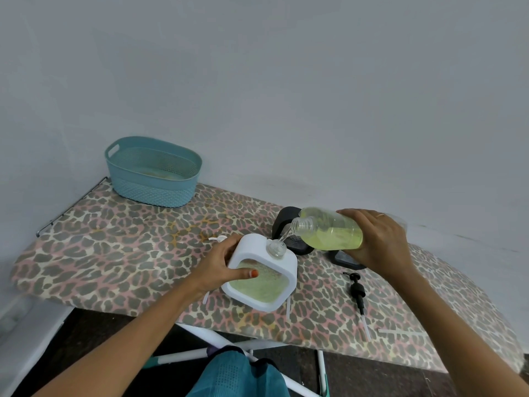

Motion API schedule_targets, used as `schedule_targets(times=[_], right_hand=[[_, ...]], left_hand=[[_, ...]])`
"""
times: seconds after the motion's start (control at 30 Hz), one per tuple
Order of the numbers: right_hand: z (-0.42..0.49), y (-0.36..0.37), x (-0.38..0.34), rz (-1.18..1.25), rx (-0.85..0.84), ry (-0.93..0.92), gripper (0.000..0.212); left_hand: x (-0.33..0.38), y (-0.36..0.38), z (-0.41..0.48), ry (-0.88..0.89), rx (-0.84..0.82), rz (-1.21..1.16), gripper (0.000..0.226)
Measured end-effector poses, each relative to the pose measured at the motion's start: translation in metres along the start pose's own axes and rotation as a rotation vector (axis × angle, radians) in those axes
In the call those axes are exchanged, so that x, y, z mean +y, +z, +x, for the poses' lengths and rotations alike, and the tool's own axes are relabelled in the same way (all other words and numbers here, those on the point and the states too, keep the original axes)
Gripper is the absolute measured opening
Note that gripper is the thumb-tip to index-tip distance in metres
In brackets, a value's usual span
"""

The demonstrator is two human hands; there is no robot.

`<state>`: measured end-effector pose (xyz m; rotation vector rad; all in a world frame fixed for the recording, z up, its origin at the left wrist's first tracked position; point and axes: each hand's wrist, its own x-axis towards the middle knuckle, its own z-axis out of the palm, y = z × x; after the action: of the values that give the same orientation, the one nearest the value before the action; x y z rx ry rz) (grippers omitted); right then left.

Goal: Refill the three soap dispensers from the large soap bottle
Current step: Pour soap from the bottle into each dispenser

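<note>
One large soap bottle [332,230], near-horizontal, mouth leftward, over white dispenser [252,247]

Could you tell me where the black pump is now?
Head view: the black pump lies on the ironing board, right of the white dispenser, near the board's front edge.

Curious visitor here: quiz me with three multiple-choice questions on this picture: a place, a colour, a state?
1. Where is the teal basket? A) far left end of the ironing board B) on the floor C) on a shelf
2. The soap in the large bottle is: A) blue B) yellow-green C) red
3. The neck of the white dispenser is: A) capped B) open C) taped
Answers: 1 A, it stands at the board's far corner. 2 B, seen through clear plastic. 3 B, the right hand pours into it while the left hand grips the dispenser.
</note>
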<state>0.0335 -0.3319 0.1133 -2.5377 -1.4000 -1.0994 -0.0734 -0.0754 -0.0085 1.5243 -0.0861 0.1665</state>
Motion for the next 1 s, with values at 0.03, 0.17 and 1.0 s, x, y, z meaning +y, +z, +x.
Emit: schedule_targets(times=[0.03, 0.17, 1.0], right_hand=[[-0.0002, 0.0000, 0.0002, -0.001, -0.001, 0.001, 0.058], [-0.0011, 0.0007, 0.0014, -0.006, -0.001, 0.003, 0.057], [-0.0014, -0.0013, 0.0031, -0.007, 0.018, -0.013, 0.058]], left_hand=[[-0.0004, 0.0003, -0.0003, 0.001, 0.003, 0.001, 0.080], [-0.0009, 0.0012, -0.0008, 0.001, 0.011, -0.010, 0.080], [-0.0020, 0.0094, 0.0029, 0.021, 0.021, -0.064, 0.082]])
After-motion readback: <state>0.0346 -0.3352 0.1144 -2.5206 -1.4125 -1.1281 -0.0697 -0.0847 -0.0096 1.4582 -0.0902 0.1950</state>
